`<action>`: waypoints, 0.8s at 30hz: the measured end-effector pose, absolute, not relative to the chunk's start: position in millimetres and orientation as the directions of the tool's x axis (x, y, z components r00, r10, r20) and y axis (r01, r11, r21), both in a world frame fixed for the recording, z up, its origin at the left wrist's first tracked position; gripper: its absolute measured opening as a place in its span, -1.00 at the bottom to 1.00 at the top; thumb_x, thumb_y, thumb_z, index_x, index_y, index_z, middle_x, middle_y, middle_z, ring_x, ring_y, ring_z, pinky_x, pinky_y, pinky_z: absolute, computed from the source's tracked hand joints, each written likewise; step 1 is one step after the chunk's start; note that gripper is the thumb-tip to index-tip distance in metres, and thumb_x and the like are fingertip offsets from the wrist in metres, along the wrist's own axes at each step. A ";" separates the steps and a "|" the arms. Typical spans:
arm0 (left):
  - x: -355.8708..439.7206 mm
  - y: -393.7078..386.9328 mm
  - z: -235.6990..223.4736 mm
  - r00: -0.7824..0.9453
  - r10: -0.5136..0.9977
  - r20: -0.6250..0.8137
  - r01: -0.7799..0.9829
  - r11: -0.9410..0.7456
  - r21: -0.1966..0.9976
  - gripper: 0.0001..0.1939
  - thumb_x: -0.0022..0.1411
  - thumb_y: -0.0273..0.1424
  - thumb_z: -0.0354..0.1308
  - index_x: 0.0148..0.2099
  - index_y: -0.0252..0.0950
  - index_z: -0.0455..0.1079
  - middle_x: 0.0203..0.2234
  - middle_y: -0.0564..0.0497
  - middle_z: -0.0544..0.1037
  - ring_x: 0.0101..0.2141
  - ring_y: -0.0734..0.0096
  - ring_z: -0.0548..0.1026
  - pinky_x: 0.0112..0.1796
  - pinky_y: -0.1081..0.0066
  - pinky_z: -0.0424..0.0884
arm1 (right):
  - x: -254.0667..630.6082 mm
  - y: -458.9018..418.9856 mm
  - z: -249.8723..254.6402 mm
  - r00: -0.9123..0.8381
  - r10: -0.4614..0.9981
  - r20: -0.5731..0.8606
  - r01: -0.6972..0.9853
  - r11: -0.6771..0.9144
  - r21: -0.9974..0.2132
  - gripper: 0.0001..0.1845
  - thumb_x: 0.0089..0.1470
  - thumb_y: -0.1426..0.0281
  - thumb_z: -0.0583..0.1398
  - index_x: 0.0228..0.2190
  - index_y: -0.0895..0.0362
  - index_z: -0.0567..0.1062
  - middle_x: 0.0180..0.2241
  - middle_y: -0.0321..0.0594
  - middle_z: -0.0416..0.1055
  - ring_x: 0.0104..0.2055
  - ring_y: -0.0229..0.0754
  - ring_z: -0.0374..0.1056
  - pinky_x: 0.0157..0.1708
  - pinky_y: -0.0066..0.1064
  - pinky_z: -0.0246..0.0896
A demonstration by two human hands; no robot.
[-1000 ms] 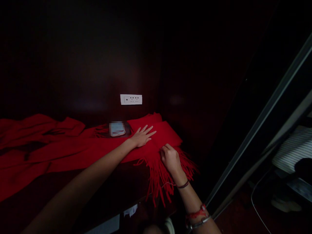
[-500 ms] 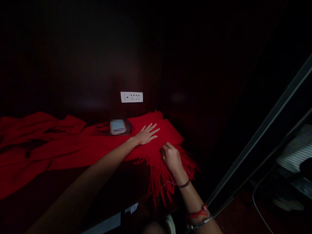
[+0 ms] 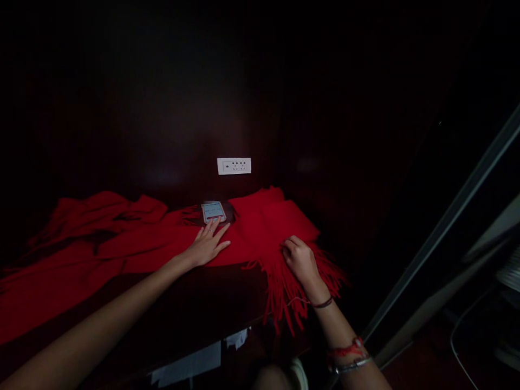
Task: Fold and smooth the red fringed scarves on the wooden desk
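A red scarf with long fringe lies stretched along a dark surface, its right end folded over in layers. My left hand rests on the cloth with fingers spread, holding nothing. Its fingertips reach the lower edge of a phone with a lit screen. At the fringed right end, my right hand is closed, thumb and fingers pinched on the scarf's edge. The fringe hangs down over the front edge beneath it.
A white wall socket sits on the dark back panel. White papers show below the surface. At the right runs a pale metal edge, with a white cable beyond it.
My left hand has slid left, from the folded end of the scarf to the phone. My right hand stays closed at the fringe. The view has shifted slightly left.
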State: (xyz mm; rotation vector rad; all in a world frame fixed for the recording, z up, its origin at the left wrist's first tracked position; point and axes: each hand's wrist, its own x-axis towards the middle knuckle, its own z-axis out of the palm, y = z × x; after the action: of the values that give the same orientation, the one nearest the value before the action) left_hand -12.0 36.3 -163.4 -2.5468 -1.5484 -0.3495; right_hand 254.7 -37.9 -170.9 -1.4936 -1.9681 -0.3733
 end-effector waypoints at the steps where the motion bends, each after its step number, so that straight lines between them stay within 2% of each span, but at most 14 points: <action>1: -24.8 29.9 -167.8 0.429 0.871 0.238 0.896 -0.444 0.010 -0.42 0.16 -0.09 -0.31 0.18 -0.19 -0.18 0.16 -0.09 -0.28 0.11 0.08 -0.26 -0.01 0.10 -0.06 | 254.7 -37.7 -170.1 -0.188 0.748 0.636 0.929 0.345 -0.131 -0.80 -0.01 0.52 0.00 -0.40 0.14 0.41 -0.41 -0.22 0.32 -0.34 -0.27 0.20 -0.35 -0.50 0.05; 3: -47.1 22.0 -174.6 0.383 0.905 0.188 0.919 -0.394 0.023 -0.41 0.15 -0.06 -0.32 0.18 -0.17 -0.18 0.16 -0.09 -0.27 0.11 0.07 -0.24 -0.02 0.08 -0.04 | 254.4 -37.8 -168.4 -0.255 0.734 0.630 0.914 0.396 -0.091 -0.79 -0.02 0.52 0.01 -0.38 0.13 0.42 -0.39 -0.22 0.32 -0.31 -0.24 0.18 -0.31 -0.47 0.05; 9: -71.1 14.4 -170.4 0.273 0.962 -0.022 0.962 -0.273 0.012 -0.36 0.11 0.00 -0.35 0.17 -0.19 -0.12 0.12 -0.15 -0.07 0.09 0.06 -0.08 -0.08 0.03 0.04 | 252.8 -41.6 -164.9 -0.342 0.715 0.611 0.901 0.433 -0.003 -0.74 -0.03 0.56 -0.01 -0.34 0.14 0.43 -0.37 -0.20 0.33 -0.30 -0.21 0.15 -0.24 -0.39 0.02; 14: -60.0 -1.3 -156.3 0.228 0.973 -0.046 0.973 -0.229 -0.019 -0.34 0.07 0.02 -0.28 0.14 -0.24 0.00 0.09 -0.21 0.03 0.03 -0.06 0.08 -0.15 -0.01 0.12 | 251.7 -42.2 -164.1 -0.337 0.721 0.606 0.917 0.397 0.037 -0.70 -0.03 0.57 -0.03 -0.29 0.15 0.42 -0.34 -0.18 0.33 -0.29 -0.20 0.13 -0.25 -0.38 -0.01; 19: -52.2 -9.3 -154.8 0.183 0.981 -0.060 0.983 -0.184 -0.019 -0.37 0.10 -0.03 -0.22 0.14 -0.27 0.00 0.09 -0.23 0.03 0.03 -0.05 0.07 -0.14 0.04 0.14 | 251.1 -41.3 -163.5 -0.371 0.756 0.539 0.917 0.390 0.084 -0.75 -0.01 0.51 0.01 -0.30 0.13 0.42 -0.30 -0.21 0.34 -0.27 -0.18 0.11 -0.27 -0.38 -0.04; 21: -49.8 -10.6 -154.6 0.252 0.967 0.033 0.967 -0.250 -0.041 -0.38 0.10 -0.05 -0.20 0.13 -0.27 0.01 0.09 -0.22 0.02 0.05 -0.03 0.02 -0.09 0.03 0.07 | 250.3 -41.8 -162.2 -0.367 0.763 0.531 0.920 0.381 0.088 -0.75 0.01 0.50 0.00 -0.29 0.14 0.42 -0.30 -0.21 0.35 -0.27 -0.19 0.12 -0.27 -0.38 -0.05; 24: -46.0 -12.9 -151.8 0.510 0.847 0.151 0.860 -0.508 -0.056 -0.41 0.10 -0.06 -0.17 0.13 -0.21 0.00 0.09 -0.15 0.04 0.07 0.09 0.01 -0.03 0.12 0.02 | 246.4 -42.7 -157.4 -0.377 0.761 0.528 0.919 0.381 0.106 -0.74 0.02 0.46 0.01 -0.22 0.12 0.38 -0.28 -0.22 0.34 -0.26 -0.20 0.12 -0.26 -0.38 -0.05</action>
State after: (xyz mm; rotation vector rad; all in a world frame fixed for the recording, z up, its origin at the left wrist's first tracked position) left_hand -46.0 -12.9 -151.8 -2.6203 -1.4884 -0.1564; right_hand 246.4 -42.7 -157.4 -1.4555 -2.2527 -0.5464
